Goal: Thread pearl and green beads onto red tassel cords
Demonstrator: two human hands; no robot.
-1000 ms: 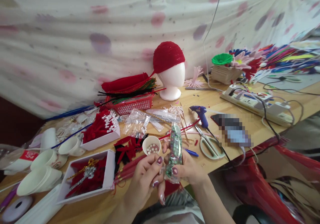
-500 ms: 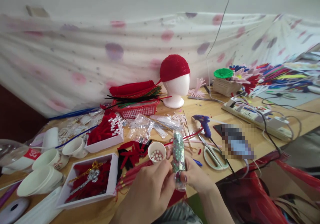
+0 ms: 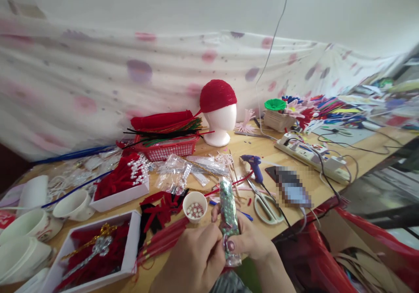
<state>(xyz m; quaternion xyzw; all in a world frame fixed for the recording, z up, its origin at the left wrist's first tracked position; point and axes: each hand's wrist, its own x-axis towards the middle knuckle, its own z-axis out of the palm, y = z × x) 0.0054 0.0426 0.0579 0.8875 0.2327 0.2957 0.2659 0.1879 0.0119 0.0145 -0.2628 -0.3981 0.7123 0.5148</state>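
Note:
My right hand grips a narrow clear packet of green and silver sequins, held upright above the table's front edge. My left hand is closed, with its fingertips pinching at the packet's lower part. Just beyond my hands stands a small paper cup of pearl and red beads. Red pipe cleaners lie to the left of my left hand, beside black and red ribbon bows.
On the wooden table lie scissors, a blue glue gun, a blurred phone, a power strip, a red basket, a foam head with a red cap, white trays and paper cups. A red bag hangs at the right.
The view has shifted up and to the right. My left hand has closed over the packet's lower part, and the packet has stayed upright in my right hand.

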